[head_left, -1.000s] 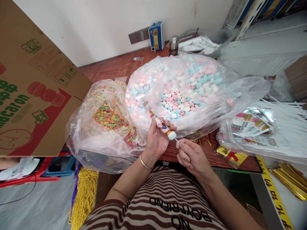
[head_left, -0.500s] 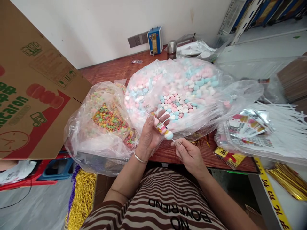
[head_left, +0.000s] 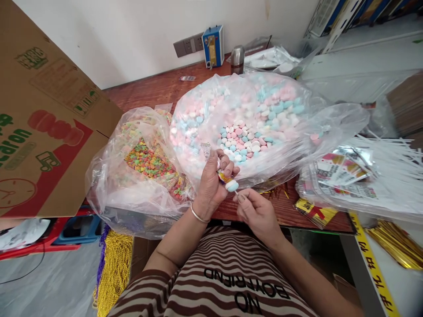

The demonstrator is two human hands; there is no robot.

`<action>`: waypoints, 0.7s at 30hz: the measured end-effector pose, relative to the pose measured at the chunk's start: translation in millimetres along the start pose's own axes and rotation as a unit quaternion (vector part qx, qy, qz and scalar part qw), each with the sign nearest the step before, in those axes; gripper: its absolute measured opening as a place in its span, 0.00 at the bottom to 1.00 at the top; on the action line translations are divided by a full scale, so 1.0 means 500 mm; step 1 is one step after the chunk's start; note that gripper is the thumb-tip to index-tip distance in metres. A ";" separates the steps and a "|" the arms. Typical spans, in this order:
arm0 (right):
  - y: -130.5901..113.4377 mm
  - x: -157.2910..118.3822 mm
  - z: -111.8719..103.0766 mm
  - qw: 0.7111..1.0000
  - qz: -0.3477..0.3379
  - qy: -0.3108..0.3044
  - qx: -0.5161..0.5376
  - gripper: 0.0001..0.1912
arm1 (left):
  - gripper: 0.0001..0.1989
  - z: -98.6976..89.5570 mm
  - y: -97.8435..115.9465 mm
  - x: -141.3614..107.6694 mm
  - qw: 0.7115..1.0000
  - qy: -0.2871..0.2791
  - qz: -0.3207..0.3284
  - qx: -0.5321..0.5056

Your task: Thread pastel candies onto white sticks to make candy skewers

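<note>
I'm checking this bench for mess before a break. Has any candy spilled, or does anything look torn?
Nothing stands out. The pastel candies lie inside their clear bag, and the coloured rings inside theirs. The left hand and right hand hold an intact candy skewer.

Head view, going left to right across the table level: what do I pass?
Cardboard box → bag of colourful rings → left hand → right hand → printed wrappers → gold twist ties.
</note>
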State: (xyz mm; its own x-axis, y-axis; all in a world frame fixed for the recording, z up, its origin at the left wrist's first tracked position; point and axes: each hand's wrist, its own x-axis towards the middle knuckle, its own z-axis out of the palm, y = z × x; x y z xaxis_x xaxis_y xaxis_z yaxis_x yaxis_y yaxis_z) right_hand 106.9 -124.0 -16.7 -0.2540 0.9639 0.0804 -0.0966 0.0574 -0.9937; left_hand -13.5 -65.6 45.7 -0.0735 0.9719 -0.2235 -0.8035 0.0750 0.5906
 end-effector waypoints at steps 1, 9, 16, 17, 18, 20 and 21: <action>0.000 0.004 -0.003 0.986 -0.079 0.048 -0.140 0.11 | 0.14 0.001 -0.011 -0.002 1.000 0.016 0.003 0.020; 0.026 0.012 -0.019 0.754 -0.319 0.130 -0.559 0.10 | 0.14 -0.023 -0.029 0.002 0.997 0.072 0.020 0.009; 0.005 0.005 -0.013 0.997 0.063 0.010 0.042 0.14 | 0.12 -0.035 -0.037 -0.008 0.999 -0.036 -0.006 -0.007; 0.001 0.006 -0.011 0.980 0.124 -0.021 0.153 0.14 | 0.14 -0.039 -0.040 -0.010 0.998 -0.059 -0.025 -0.008; -0.003 0.007 -0.009 0.956 0.166 -0.047 0.236 0.15 | 0.15 -0.044 -0.042 -0.011 0.996 -0.077 -0.046 -0.006; -0.005 0.007 -0.004 0.933 0.195 -0.065 0.297 0.16 | 0.19 -0.055 -0.046 -0.010 0.993 -0.086 -0.084 0.012; -0.003 0.007 -0.003 0.944 0.183 -0.049 0.271 0.15 | 0.20 -0.060 -0.047 -0.007 0.992 -0.080 -0.097 0.025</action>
State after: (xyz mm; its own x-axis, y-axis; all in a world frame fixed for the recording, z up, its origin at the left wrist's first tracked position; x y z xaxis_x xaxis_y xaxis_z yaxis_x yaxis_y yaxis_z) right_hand 107.4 -120.4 -15.0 -0.4515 0.8630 -0.2267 -0.4571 -0.4419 -0.7719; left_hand -12.2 -77.6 9.4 0.1769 0.9607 -0.2139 -0.7625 0.2712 0.5874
